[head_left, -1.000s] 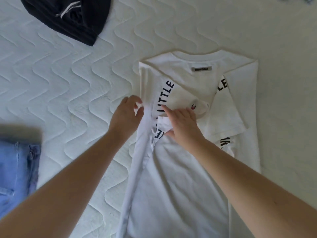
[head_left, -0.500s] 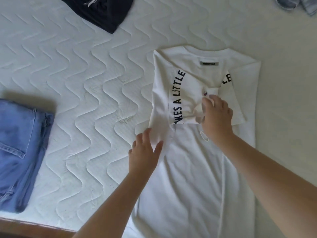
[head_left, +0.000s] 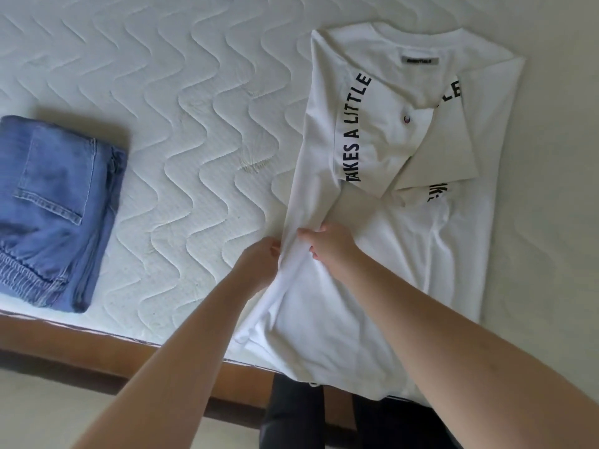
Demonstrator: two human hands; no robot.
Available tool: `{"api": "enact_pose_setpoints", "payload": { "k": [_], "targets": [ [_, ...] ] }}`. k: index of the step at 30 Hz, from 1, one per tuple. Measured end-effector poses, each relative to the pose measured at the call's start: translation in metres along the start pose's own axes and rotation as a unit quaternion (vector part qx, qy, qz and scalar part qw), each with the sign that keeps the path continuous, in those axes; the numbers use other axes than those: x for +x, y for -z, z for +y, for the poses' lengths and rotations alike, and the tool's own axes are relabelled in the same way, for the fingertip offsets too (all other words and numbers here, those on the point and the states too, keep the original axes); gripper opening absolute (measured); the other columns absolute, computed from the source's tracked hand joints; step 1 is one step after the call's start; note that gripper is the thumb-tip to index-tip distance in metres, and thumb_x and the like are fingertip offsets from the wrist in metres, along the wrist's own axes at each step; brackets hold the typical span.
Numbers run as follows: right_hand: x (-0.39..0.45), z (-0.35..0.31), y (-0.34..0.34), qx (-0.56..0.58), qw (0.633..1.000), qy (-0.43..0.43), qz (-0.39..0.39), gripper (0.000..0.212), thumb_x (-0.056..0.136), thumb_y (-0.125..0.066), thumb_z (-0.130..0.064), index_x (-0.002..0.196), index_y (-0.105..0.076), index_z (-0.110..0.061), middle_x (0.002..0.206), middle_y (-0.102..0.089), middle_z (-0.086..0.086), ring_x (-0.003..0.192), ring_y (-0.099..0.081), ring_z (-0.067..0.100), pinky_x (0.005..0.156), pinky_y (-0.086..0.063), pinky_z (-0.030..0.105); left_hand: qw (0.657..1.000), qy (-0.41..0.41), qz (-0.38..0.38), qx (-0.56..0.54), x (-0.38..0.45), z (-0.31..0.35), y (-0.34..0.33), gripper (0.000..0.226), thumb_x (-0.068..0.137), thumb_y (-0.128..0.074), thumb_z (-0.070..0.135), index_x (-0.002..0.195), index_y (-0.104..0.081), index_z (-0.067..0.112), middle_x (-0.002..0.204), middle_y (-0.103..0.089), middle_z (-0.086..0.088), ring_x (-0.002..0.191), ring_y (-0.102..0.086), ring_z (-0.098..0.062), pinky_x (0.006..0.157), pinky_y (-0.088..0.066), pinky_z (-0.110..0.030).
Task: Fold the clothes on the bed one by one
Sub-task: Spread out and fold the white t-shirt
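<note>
Both hands had dropped from the sleeve area down to the shirt's left folded edge, I saw. Left to right: one folded pair of blue jeans (head_left: 55, 209) lay on the mattress (head_left: 181, 124); left hand (head_left: 259, 264) pinched the edge of the one white T-shirt (head_left: 405, 222), right hand (head_left: 330, 244) gripped the same fold just beside it. Shirt lay flat on the mattress, sleeves folded in, hem past the wooden bed frame (head_left: 97, 348).
</note>
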State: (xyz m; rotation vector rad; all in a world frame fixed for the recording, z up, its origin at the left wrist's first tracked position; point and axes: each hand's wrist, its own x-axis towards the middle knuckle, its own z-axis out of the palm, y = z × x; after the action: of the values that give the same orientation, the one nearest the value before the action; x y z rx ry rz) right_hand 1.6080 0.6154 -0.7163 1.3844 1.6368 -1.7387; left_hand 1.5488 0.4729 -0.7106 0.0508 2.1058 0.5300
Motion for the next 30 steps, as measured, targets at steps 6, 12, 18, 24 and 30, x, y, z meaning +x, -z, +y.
{"api": "enact_pose_setpoints", "payload": {
  "k": [6, 12, 18, 24, 30],
  "targets": [
    [-0.023, 0.005, 0.0, 0.115, 0.993, 0.025, -0.029, 0.027, 0.088, -0.067, -0.032, 0.11, -0.063, -0.017, 0.101, -0.071, 0.003, 0.092, -0.069, 0.018, 0.081, -0.058, 0.037, 0.996, -0.055, -0.066, 0.004, -0.018, -0.025, 0.002, 0.011, 0.094, -0.06, 0.029, 0.104, -0.063, 0.025, 0.093, -0.066, 0.002, 0.079, -0.067, -0.019, 0.051, -0.045, -0.021],
    [-0.056, 0.051, -0.007, 0.032, 0.98, -0.033, -0.191, 0.035, 0.089, -0.07, -0.024, 0.123, -0.064, -0.021, 0.117, -0.071, -0.003, 0.111, -0.064, 0.013, 0.095, -0.052, 0.031, 0.994, -0.093, -0.026, 0.05, -0.013, -0.039, -0.002, 0.01, 0.096, -0.058, 0.032, 0.091, -0.062, 0.025, 0.089, -0.061, 0.011, 0.083, -0.056, -0.008, 0.072, -0.04, -0.023],
    [-0.069, 0.072, -0.015, 0.223, 0.962, -0.071, -0.142, 0.027, 0.092, -0.062, -0.011, 0.119, -0.06, -0.009, 0.115, -0.07, 0.015, 0.103, -0.07, 0.027, 0.09, -0.056, 0.042, 0.984, 0.012, -0.111, -0.141, -0.02, -0.044, -0.002, 0.015, 0.1, -0.052, 0.034, 0.1, -0.059, 0.021, 0.093, -0.069, -0.004, 0.081, -0.071, -0.019, 0.069, -0.06, -0.034],
    [-0.059, 0.08, -0.019, 0.111, 0.994, -0.001, -0.008, 0.016, 0.088, -0.065, -0.02, 0.104, -0.068, -0.017, 0.102, -0.073, 0.007, 0.095, -0.07, 0.021, 0.079, -0.06, 0.036, 0.985, 0.008, -0.162, -0.065, -0.037, -0.055, -0.005, 0.043, 0.101, -0.032, 0.055, 0.11, -0.059, 0.024, 0.098, -0.071, -0.002, 0.085, -0.069, -0.019, 0.061, -0.054, -0.03],
    [-0.073, 0.083, -0.017, 0.238, 0.956, -0.102, -0.139, 0.034, 0.095, -0.058, -0.018, 0.127, -0.056, -0.007, 0.118, -0.069, 0.014, 0.107, -0.068, 0.028, 0.089, -0.055, 0.04, 0.99, 0.004, -0.137, -0.023, -0.073, -0.082, -0.015, 0.033, 0.103, -0.035, 0.041, 0.11, -0.064, 0.027, 0.095, -0.067, 0.004, 0.069, -0.065, -0.014, 0.045, -0.048, -0.02]
  ]
}}
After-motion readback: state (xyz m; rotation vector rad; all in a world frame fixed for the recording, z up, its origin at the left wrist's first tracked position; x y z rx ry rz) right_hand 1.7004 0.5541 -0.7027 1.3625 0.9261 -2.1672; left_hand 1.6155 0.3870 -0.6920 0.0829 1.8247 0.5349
